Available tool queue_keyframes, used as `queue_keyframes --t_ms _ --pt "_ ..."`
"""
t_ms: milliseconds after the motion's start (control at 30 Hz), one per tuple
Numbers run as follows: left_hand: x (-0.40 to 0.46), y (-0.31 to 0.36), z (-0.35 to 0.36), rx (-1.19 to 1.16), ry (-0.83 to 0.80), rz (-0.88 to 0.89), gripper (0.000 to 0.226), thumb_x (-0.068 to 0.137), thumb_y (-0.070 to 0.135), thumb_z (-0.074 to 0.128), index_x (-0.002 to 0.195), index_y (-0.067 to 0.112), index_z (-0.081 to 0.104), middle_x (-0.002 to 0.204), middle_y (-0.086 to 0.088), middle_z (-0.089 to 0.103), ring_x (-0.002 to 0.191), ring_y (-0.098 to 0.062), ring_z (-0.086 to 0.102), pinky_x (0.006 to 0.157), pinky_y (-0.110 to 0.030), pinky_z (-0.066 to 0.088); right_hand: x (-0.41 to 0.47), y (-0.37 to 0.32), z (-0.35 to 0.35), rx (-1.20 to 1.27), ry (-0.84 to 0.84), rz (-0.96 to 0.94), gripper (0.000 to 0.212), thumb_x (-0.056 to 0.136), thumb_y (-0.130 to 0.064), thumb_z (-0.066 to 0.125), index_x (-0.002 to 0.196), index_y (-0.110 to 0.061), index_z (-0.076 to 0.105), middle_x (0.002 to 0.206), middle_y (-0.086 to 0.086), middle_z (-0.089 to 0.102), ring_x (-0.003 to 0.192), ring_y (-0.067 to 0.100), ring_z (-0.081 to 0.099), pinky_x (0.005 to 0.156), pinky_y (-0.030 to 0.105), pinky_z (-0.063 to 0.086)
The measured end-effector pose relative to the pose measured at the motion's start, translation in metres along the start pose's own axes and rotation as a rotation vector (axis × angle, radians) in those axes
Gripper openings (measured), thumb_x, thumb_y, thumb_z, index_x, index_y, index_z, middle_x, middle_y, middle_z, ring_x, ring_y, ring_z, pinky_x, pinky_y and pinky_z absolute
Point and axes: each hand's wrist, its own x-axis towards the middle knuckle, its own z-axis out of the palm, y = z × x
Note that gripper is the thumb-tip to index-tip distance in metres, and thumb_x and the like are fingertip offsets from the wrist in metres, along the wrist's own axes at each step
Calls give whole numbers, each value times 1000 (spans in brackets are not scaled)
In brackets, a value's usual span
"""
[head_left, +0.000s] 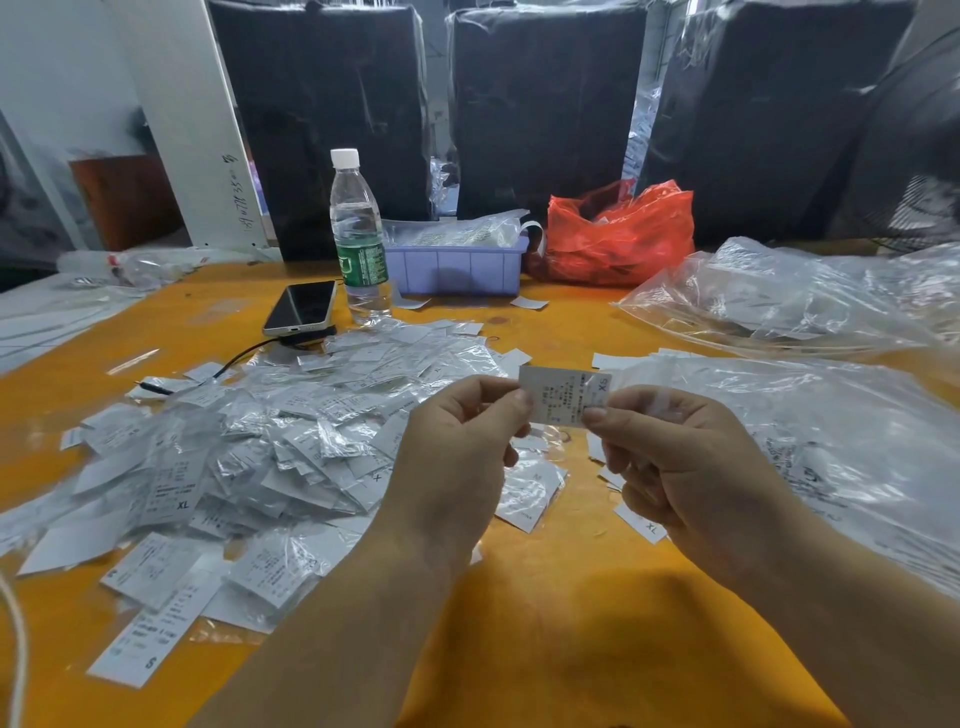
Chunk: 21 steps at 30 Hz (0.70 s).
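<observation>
We spot water bottle (359, 234), phone (301, 306), purple tray (452, 270), red bag (618, 239) toward table's (545, 597) far edge; clear bags (779, 296) right edge.

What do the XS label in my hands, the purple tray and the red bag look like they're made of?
The XS label is likely thin fabric tape or coated paper: white, printed, flat, with a slight sheen. The purple tray looks like moulded plastic: matte, with ribbed walls. The red bag is thin plastic film: glossy, crinkled and translucent.
</observation>
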Motion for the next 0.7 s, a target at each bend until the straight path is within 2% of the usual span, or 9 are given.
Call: queue_keyframes --t_ms 133,333,433,500,567,700 --pt "-2 1 2 28 -14 53 9 90 18 65 87 20 74 68 7 68 56 -3 53 52 -19 48 1 0 0 15 14 12 17 70 -20 72 82 -7 67 51 4 48 35 7 26 35 19 25" --pt "-4 1 2 28 -21 95 4 86 17 72 82 18 74 68 4 68 56 -3 54 52 -19 50 -1 -2 0 45 -10 31 20 70 -19 72 84 -7 65 45 -1 43 34 7 26 34 18 25" --pt "-5 1 3 15 -42 82 3 85 19 72 84 17 74 72 -1 69 56 -4 54 51 -20 49 -1 0 -1 34 -24 33 41 68 -20 71 101 5 63 44 -3 41 34 5 28 34 17 26" --pt "-6 0 4 13 -50 71 3 85 19 72 85 17 74 73 -1 69 55 -3 54 51 -20 49 -2 -1 -1 43 -27 39 47 68 -19 70 107 7 62 43 -4 41 34 5 29 33 17 26" --pt "-5 0 3 9 -57 62 3 86 19 71 86 18 74 72 1 69 55 -3 54 51 -19 47 -1 -1 -1 51 -34 42 46 69 -18 70 107 6 62 43 -4 40 34 5 28 33 17 26" --pt "-3 1 2 -26 -59 38 4 86 16 71 84 17 74 70 3 70 54 -2 53 51 -14 43 -3 -5 -2 70 -50 50 30 67 -20 71 90 -3 61 43 -4 40 34 6 26 32 16 25"
